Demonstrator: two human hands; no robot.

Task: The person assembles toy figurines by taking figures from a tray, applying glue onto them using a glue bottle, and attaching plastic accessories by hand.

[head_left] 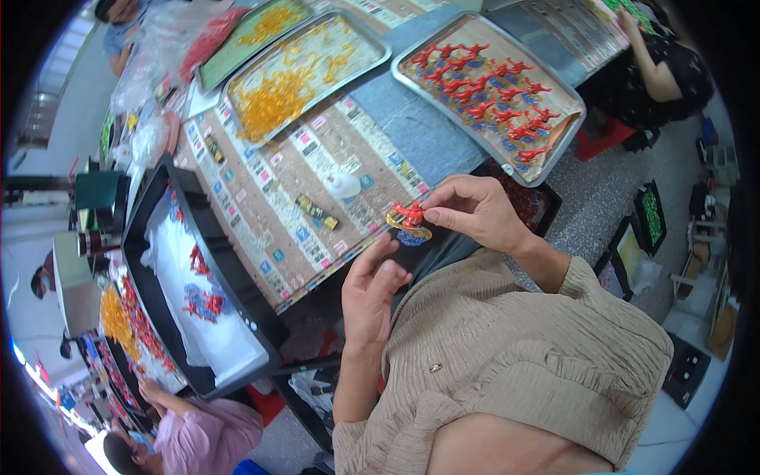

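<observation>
Between the thumb and forefinger of my right hand is a small red figurine with a yellow curved piece and a blue base under it. My left hand is just below and to the left of the figurine, fingers apart and apparently holding nothing. Several matching red figurines on blue bases stand in rows on a metal tray at the far right. More red and blue figurines lie on white sheeting in a black bin at my left.
A second metal tray holds yellow translucent pieces. On the table are a white bottle and a small dark-and-yellow tube. Other people sit around: one in pink at lower left, one in black at upper right.
</observation>
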